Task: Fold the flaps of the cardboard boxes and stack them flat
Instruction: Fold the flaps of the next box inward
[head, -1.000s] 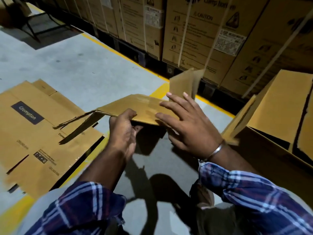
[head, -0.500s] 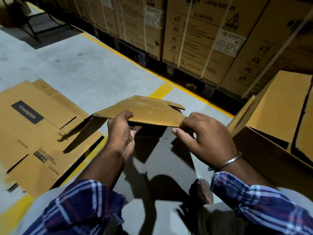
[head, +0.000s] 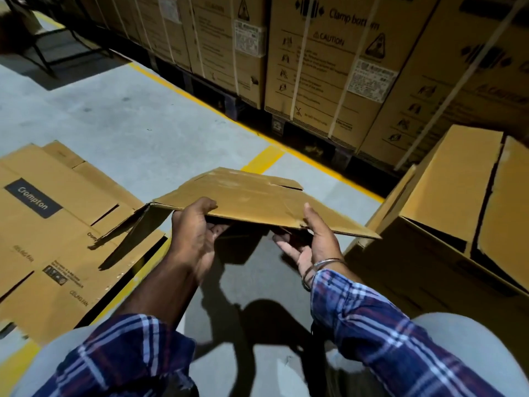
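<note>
Pinching flattened box (head: 252,196) between both hands' grips.

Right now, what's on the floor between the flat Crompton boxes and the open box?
Head view: bare grey floor with shadows between the flat Crompton boxes and open box.

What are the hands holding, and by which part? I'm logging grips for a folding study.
Both hold the flattened cardboard box by its near edge: left hand near the left, right hand toward the right, thumbs on top.

Head-worn view, forward-down, close over hands (head: 252,233)
</note>
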Demonstrator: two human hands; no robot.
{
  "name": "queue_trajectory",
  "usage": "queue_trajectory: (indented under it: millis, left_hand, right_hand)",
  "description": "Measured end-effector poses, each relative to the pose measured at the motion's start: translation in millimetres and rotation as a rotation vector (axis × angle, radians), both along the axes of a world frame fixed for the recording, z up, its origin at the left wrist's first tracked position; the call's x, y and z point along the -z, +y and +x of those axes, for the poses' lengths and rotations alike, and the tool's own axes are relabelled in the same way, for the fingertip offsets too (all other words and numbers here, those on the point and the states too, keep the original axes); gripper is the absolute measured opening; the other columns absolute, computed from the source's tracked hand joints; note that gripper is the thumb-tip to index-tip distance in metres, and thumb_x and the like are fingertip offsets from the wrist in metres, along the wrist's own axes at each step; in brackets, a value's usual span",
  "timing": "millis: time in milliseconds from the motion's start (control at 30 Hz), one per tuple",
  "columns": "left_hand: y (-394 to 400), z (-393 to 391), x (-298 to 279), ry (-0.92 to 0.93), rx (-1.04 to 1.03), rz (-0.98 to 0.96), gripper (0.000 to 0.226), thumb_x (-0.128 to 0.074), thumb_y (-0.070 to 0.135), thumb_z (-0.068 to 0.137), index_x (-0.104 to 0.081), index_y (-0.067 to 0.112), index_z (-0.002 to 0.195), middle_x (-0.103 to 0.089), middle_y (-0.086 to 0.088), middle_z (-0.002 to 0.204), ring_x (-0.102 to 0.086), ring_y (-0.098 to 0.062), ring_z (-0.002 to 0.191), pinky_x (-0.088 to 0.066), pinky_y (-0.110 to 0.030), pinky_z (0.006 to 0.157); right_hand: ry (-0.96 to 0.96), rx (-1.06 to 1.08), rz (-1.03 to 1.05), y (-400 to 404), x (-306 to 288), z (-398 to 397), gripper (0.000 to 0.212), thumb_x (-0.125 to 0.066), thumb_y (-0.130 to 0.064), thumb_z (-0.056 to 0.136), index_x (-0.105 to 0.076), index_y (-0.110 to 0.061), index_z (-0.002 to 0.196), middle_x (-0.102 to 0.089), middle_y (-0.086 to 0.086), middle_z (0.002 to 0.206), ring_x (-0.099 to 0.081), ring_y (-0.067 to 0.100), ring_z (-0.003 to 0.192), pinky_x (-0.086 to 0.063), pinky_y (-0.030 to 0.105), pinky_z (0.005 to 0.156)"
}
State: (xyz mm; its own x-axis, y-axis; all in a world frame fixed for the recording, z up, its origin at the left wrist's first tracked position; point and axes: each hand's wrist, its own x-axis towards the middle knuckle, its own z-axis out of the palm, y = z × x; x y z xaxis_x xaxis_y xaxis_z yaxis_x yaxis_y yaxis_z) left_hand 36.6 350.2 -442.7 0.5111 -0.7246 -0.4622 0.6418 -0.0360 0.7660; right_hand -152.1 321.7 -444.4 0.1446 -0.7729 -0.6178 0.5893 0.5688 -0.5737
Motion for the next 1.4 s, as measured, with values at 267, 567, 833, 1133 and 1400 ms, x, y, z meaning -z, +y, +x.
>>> queue_trajectory:
  millis: [267,567,833,1133,1400]
  left_hand:
    - [10.3,50.8,-7.6,0.228,-0.044,0.035,0.026,-0.061,0.028,0.097,-0.06,0.01,0.116,-0.066,-0.017,0.129,-0.067,-0.036,0.117,-0.053,-0.057,0.1]
    - [26.5,87.4,-23.2,0.187,-0.16,-0.001,0.008,-0.053,0.0,0.097,-0.058,0.004,0.101,-0.065,-0.024,0.127,-0.069,-0.036,0.113,-0.061,-0.049,0.088]
    - [91.9,160.8,-23.0,0.065,-0.287,-0.022,0.025,-0.056,-0.003,0.093,-0.059,0.002,0.117,-0.067,-0.024,0.124,-0.071,-0.035,0.105,-0.064,-0.041,0.074]
    - [207.7,241.9,45.7,0.117,-0.648,-0.1,0.021,-0.059,0.006,0.096,-0.062,0.005,0.117,-0.07,-0.021,0.12,-0.075,-0.034,0.092,-0.063,-0.042,0.066]
    - [264.8,238.4,157.0,0.37,-0.797,0.145,0.021,-0.061,0.014,0.1,-0.064,0.011,0.121,-0.078,-0.01,0.089,-0.077,-0.018,0.072,-0.06,-0.031,0.088]
  right_hand:
    - [0.133,0.034,-0.068,-19.4,1.6,3.1,0.05,-0.055,0.022,0.082,-0.044,0.013,0.131,-0.061,0.03,0.104,-0.067,0.044,0.088,-0.062,0.053,0.058]
    - [0.12,-0.026,-0.249,-24.4,-3.9,24.8,0.065,-0.067,0.017,0.08,-0.035,0.021,0.137,-0.06,0.036,0.112,-0.069,0.045,0.095,-0.062,0.047,0.063]
    - [-0.001,-0.257,-0.329,-11.1,-2.1,101.3,0.049,-0.06,0.018,0.087,-0.051,0.009,0.134,-0.066,0.026,0.11,-0.071,0.04,0.093,-0.062,0.053,0.072]
    - [-0.147,-0.572,-0.099,37.7,34.0,261.1,0.014,-0.059,0.01,0.092,-0.064,0.004,0.081,-0.069,0.018,0.083,-0.071,0.03,0.071,-0.063,0.041,0.062]
    - [0.196,-0.656,0.118,76.0,153.1,316.9,0.025,-0.058,0.015,0.09,-0.058,0.007,0.114,-0.068,0.026,0.091,-0.069,0.035,0.078,-0.06,0.05,0.068]
